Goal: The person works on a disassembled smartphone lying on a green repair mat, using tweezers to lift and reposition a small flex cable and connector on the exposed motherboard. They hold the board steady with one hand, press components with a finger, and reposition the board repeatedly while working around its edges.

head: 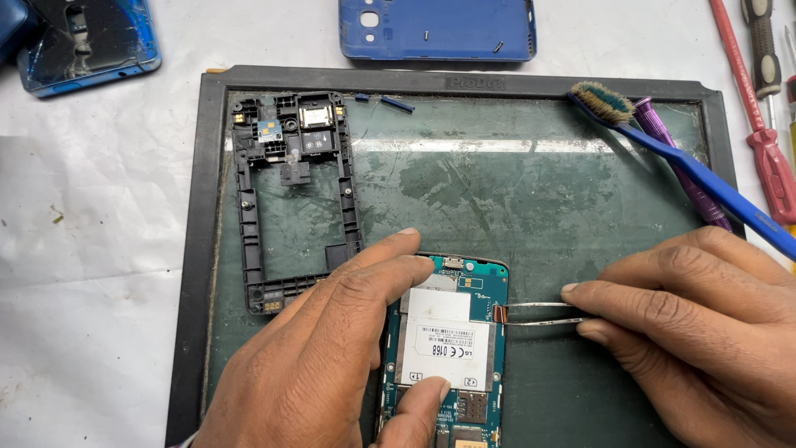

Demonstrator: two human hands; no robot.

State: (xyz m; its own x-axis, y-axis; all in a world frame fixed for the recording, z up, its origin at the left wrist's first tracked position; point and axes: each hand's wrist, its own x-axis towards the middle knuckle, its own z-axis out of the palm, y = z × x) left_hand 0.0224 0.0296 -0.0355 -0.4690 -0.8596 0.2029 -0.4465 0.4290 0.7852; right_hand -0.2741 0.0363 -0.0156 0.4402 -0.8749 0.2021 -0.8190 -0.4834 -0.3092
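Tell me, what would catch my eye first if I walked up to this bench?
Probably the opened phone with its teal circuit board, low in the middle of the dark work mat. The left hand presses on it while the right hand brings metal tweezers to its edge. Behind lie a black inner frame and a blue toothbrush.

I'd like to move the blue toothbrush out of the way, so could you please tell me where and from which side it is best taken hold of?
Probably by the bare middle of its handle, from above. The blue toothbrush lies flat and slantwise over the mat's upper right corner, bristles at the upper left, crossing a purple tool with red screwdrivers close beside, so a pinch across the narrow handle looks easiest.
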